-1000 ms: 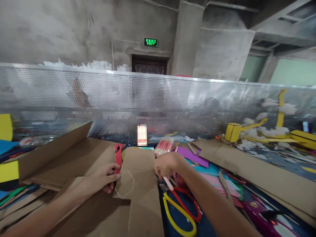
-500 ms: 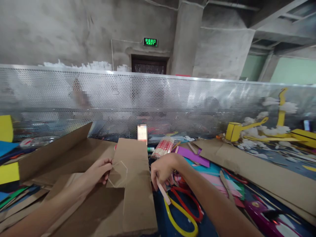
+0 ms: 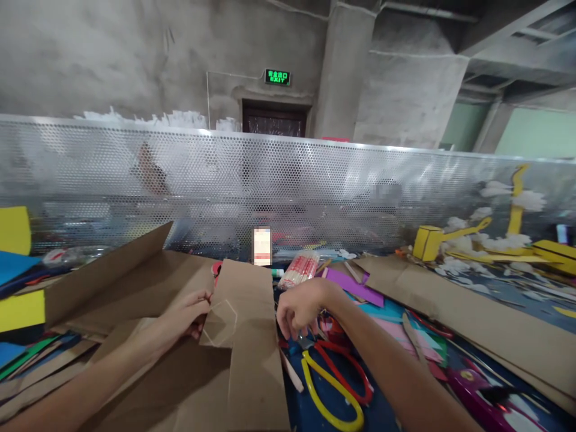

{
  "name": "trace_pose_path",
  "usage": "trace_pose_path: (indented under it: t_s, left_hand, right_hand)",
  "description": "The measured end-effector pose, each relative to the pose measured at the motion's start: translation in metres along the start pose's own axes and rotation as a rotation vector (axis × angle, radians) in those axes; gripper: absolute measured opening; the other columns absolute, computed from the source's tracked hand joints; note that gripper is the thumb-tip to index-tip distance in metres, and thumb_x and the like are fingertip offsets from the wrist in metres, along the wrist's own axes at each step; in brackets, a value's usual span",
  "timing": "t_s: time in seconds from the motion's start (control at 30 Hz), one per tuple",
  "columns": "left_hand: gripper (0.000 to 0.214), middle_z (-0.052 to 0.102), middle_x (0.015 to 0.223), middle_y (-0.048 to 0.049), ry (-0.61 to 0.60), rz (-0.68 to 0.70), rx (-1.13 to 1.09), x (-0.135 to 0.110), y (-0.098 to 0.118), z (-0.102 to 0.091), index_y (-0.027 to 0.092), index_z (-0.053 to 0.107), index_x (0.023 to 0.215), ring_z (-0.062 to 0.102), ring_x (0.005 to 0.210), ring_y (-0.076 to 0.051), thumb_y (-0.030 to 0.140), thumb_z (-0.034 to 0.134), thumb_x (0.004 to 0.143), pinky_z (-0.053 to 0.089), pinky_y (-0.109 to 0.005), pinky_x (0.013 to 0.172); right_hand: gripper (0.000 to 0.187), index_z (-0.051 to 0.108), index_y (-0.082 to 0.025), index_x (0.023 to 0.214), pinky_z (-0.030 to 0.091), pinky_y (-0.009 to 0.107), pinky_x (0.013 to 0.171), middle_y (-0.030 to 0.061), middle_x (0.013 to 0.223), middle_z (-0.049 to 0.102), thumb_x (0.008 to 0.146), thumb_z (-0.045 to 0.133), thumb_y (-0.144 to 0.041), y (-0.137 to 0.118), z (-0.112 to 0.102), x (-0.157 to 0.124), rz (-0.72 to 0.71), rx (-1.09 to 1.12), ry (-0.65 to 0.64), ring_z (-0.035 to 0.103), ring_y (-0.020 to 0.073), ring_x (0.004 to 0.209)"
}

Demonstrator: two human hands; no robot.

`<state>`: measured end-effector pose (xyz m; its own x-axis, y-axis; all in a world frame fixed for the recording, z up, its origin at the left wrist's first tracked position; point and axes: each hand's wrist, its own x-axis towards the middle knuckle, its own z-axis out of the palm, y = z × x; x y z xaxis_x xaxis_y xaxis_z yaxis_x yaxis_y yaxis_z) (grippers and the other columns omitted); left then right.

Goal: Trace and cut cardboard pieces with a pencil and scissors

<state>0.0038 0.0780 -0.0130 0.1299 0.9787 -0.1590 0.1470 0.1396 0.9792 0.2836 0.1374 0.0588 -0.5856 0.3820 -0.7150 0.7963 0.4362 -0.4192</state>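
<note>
My left hand (image 3: 195, 313) grips the left edge of a brown cardboard piece (image 3: 252, 336), its fingertips partly hidden behind the edge. A pale outline with angled corners is drawn on that piece. My right hand (image 3: 299, 306) hovers just right of the cardboard, its fingers loosely curled downward with nothing visible in them. Right below these fingers lies a pair of scissors (image 3: 333, 393) with one yellow and one red handle; the blades are mostly hidden. A pale, pen-like stick (image 3: 292, 372) rests beside the cardboard's right edge.
A folded cardboard sheet (image 3: 121, 282) stands at left. Behind my right hand are a clear packet of sticks (image 3: 300, 269) and purple paper (image 3: 353, 287). Long cardboard (image 3: 468, 318) and a magenta tool (image 3: 488, 393) lie at right. A perforated metal panel (image 3: 288, 180) closes the far side.
My right hand has let go of the pale stick, which now lies on the table beside the cardboard. My left hand keeps its hold. The view has shifted slightly.
</note>
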Motion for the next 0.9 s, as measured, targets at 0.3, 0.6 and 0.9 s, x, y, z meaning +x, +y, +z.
trace_pose_path:
  t_s: [0.3,0.6,0.9]
  left_hand:
    - [0.037,0.05,0.061,0.0072,-0.112,-0.088,0.013,0.005,0.003,-0.004,0.02,0.054,0.088,0.043,0.045,-0.006,0.047,0.066,0.066,0.026,-0.014,0.038]
    - [0.044,0.054,0.062,0.0055,-0.143,0.063,0.117,-0.001,0.008,-0.002,0.015,0.057,0.103,0.043,0.043,-0.006,0.038,0.066,0.067,0.024,-0.016,0.036]
    - [0.037,0.052,0.058,0.0067,-0.085,0.07,0.08,-0.003,0.007,0.003,0.018,0.057,0.106,0.043,0.043,-0.008,0.029,0.06,0.071,0.027,-0.017,0.039]
  right_hand:
    - [0.037,0.069,-0.024,0.096,0.042,0.026,0.056,0.003,0.084,0.07,0.064,0.057,-0.011,-0.028,0.01,-0.024,0.09,-0.532,0.397,0.066,0.022,0.075]
    - [0.03,0.066,-0.021,0.099,0.041,0.028,0.054,0.0035,0.076,0.065,0.07,0.064,-0.015,-0.041,0.009,-0.028,0.268,-0.543,0.342,0.063,0.0204,0.061]
    - [0.086,0.041,-0.023,0.139,0.051,0.033,0.049,0.0108,0.094,0.07,0.063,0.079,-0.036,0.003,0.068,-0.035,0.467,-0.16,0.304,0.067,0.0255,0.055]
